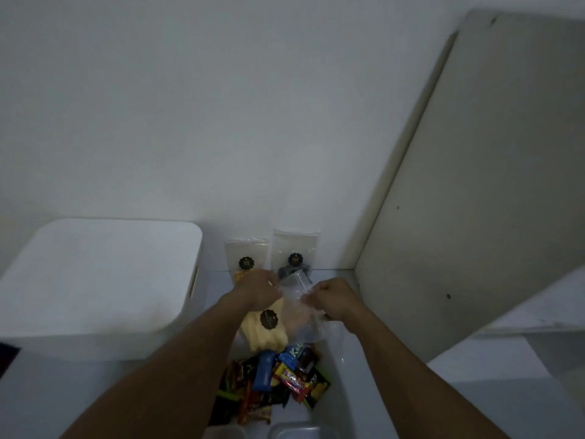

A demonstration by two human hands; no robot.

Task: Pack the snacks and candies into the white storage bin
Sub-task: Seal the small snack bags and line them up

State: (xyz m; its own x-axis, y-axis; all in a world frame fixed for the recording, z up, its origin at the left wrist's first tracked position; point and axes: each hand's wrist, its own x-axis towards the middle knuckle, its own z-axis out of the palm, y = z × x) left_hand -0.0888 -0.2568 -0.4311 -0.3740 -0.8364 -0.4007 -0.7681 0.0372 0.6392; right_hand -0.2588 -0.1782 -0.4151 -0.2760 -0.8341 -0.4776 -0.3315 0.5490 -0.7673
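Note:
Both hands reach to the back of a white shelf. My left hand (258, 288) and my right hand (332, 299) each pinch the top of a clear plastic snack bag (300, 315) between them. A pale yellow snack pack (264, 329) with a round black label lies under my left wrist. Two clear pouches with black labels lean on the back wall, one holding yellow pieces (245, 258), one holding dark pieces (296, 255). A heap of small coloured candy wrappers (278, 381) lies nearer me. The white storage bin (95, 289) stands at the left, lid on.
A beige side panel (474, 185) closes the shelf on the right. Rims of two clear containers (294, 430) show at the bottom edge. The white back wall is right behind the pouches.

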